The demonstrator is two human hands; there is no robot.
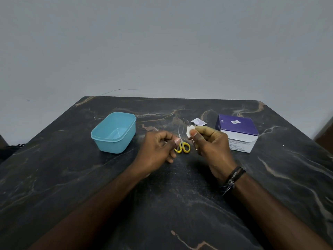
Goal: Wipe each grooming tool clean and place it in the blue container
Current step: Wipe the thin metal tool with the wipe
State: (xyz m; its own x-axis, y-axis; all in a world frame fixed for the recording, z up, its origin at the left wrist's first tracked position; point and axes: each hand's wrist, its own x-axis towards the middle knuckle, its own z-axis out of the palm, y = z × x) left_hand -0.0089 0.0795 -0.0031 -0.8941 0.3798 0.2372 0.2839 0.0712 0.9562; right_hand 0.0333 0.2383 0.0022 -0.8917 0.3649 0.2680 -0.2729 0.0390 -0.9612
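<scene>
Over on the left, the blue container (113,132) stood open and looked bare inside, so no tool had gone in yet, and it sat within easy reach of the left hand for the drop to come. The left hand (158,150) came next, fingers curled, its grip narrow with thumb and forefinger pinching something thin and metallic; it seemed to be a small tool, though exactly which could not be told. Just beyond that thumb, the yellow-handled scissors (182,147) lay on the dark bench (72,177), probably waiting their turn. The right hand (210,143) held a small white wipe (189,131) pinched between thumb and fingertips, raised close to the left hand, likely poised to rub the tool. Behind it lay a torn sachet (198,122), and at far right the purple swab box (237,131), flap open, supply near.
</scene>
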